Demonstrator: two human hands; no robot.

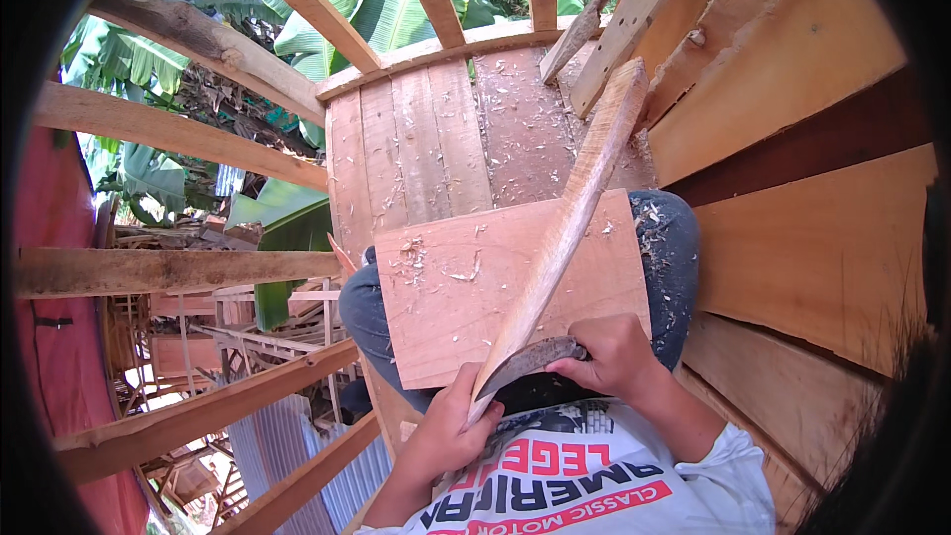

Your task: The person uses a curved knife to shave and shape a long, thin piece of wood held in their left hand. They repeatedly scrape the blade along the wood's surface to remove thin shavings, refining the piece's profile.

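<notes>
A long, narrow strip of wood (578, 213) slants from far right to near left, lying across a flat board (436, 287) on my lap. My left hand (451, 436) is closed round the strip's near end. Closed on one end of a dark, curved knife blade (525, 362) is my right hand (619, 357), its thumb and fingers pinching the metal. The blade crosses the strip just beyond my left fingers, its other end reaching down beside them. Whether it has a handle, I cannot make out. Pale shavings are scattered over the board and my trouser legs.
I sit on a plank floor (411, 154) strewn with shavings. Wide boards (822, 248) form a wall close on my right. Leaning timber pieces (644, 25) stand at the far right. Spaced wooden rails (178, 270) line the left, with roofing sheets (272, 446) and large leaves beyond.
</notes>
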